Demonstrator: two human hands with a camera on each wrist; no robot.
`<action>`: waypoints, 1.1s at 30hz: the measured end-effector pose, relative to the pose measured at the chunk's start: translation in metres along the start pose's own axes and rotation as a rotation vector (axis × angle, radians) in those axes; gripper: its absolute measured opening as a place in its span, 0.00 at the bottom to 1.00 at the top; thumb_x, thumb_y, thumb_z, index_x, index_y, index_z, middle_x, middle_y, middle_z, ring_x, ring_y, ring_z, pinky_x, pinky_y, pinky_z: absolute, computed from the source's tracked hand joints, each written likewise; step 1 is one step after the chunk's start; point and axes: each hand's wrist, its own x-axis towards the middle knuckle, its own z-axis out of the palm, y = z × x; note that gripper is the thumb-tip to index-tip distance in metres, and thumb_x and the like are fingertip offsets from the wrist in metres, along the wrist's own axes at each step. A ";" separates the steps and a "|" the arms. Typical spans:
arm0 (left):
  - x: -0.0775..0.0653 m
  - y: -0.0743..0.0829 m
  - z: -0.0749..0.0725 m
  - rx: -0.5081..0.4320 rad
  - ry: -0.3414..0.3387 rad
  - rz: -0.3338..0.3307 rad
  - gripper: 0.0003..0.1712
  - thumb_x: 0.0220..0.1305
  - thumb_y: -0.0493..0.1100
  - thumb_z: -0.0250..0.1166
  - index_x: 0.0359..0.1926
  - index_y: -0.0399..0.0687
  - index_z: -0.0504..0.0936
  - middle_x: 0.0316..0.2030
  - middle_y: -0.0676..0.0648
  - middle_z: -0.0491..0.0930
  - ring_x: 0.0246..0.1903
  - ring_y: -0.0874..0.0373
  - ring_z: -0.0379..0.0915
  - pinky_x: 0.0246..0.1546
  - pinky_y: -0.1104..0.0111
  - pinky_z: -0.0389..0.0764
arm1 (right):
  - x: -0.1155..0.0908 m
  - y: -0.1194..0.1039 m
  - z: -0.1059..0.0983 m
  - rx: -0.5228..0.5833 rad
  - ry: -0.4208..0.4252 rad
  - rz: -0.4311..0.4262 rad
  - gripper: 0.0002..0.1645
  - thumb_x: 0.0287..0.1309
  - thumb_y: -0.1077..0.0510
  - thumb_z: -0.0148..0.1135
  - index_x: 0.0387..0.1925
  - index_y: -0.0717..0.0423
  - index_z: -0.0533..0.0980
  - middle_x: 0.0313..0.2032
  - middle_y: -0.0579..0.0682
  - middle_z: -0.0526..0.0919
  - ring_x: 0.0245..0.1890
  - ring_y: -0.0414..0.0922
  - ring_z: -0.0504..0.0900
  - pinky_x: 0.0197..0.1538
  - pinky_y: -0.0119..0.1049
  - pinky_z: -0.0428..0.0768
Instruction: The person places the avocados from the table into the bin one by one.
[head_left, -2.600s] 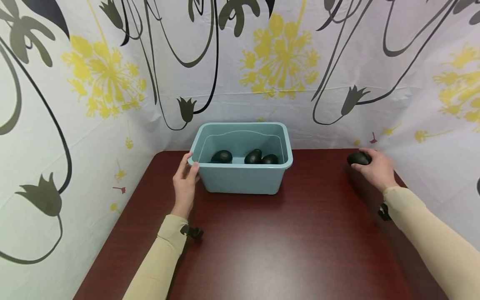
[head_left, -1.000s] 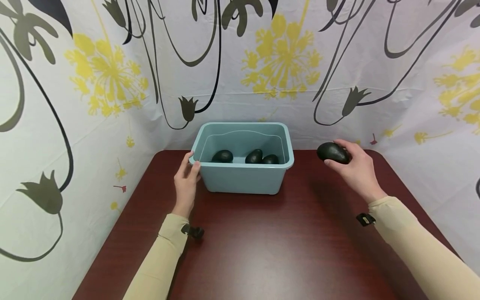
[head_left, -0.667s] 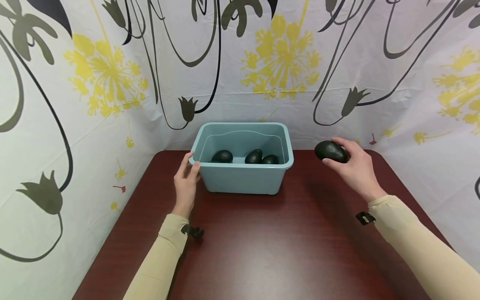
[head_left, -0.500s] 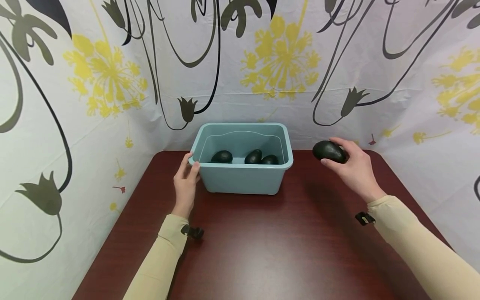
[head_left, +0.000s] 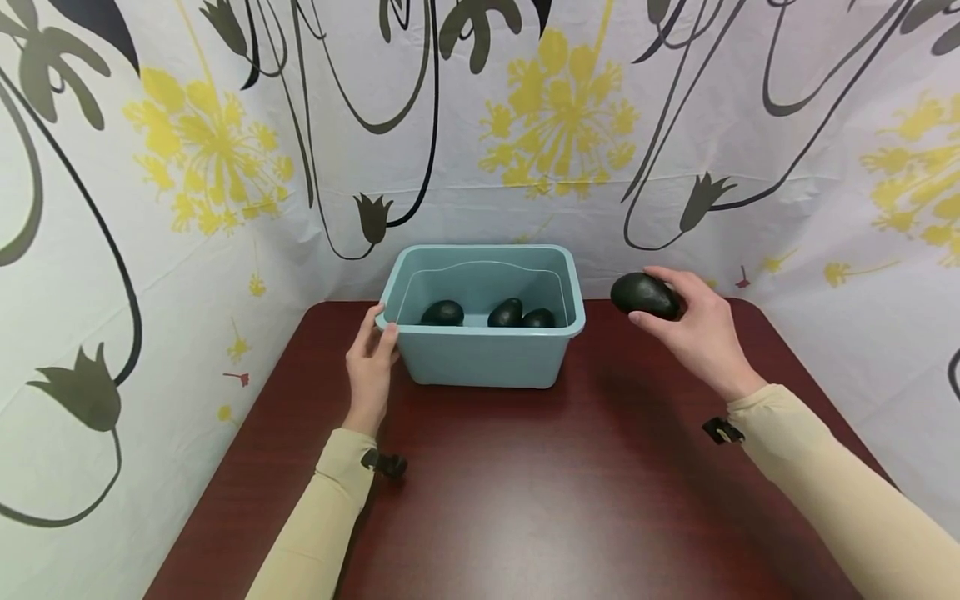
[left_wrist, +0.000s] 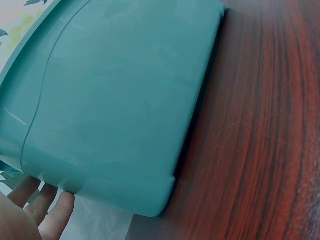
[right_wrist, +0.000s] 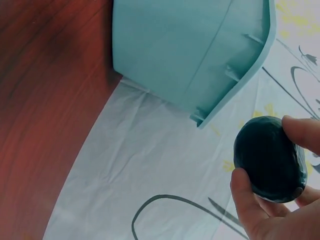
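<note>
A dark green avocado point(head_left: 645, 296) is held up off the table in my right hand point(head_left: 701, 329), thumb on one side and fingers on the other. In the right wrist view the same avocado point(right_wrist: 270, 159) shows between thumb and fingertips, apart from the bin. My left hand point(head_left: 369, 371) grips the front left corner of a light blue plastic bin point(head_left: 483, 358) at its rim. Its fingers point(left_wrist: 60, 210) touch the bin's side in the left wrist view. Inside the bin lie three more avocados, one at left point(head_left: 442, 313) and two together at right point(head_left: 506, 313); the front wall hides their undersides.
The bin stands at the back of a dark red wooden table point(head_left: 525, 483). Behind and beside the table hangs a white cloth point(head_left: 465, 167) with yellow and grey flowers. Each sleeve has a small black camera strapped at the wrist.
My right hand has lifted the avocado from the table's back right corner and carried it left toward the bin. The left hand and the bin have stayed in place.
</note>
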 end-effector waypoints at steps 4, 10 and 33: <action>-0.005 0.014 0.003 0.003 -0.012 -0.004 0.31 0.71 0.51 0.65 0.72 0.55 0.71 0.69 0.41 0.69 0.62 0.49 0.70 0.58 0.40 0.70 | 0.002 -0.004 0.001 0.007 0.000 -0.021 0.39 0.53 0.49 0.78 0.67 0.38 0.74 0.57 0.44 0.78 0.50 0.45 0.76 0.45 0.27 0.69; -0.005 0.018 0.004 0.012 -0.009 -0.010 0.30 0.71 0.50 0.65 0.72 0.55 0.71 0.68 0.41 0.70 0.61 0.49 0.70 0.58 0.42 0.71 | 0.003 -0.008 0.001 0.008 -0.009 -0.027 0.39 0.53 0.48 0.78 0.67 0.35 0.74 0.57 0.44 0.78 0.49 0.44 0.76 0.44 0.27 0.69; -0.006 0.019 0.004 0.016 -0.005 -0.007 0.31 0.71 0.49 0.65 0.72 0.53 0.71 0.68 0.40 0.69 0.62 0.49 0.70 0.58 0.43 0.72 | 0.018 -0.042 0.011 0.042 -0.056 -0.067 0.40 0.53 0.48 0.78 0.67 0.35 0.73 0.62 0.41 0.75 0.54 0.43 0.76 0.45 0.29 0.75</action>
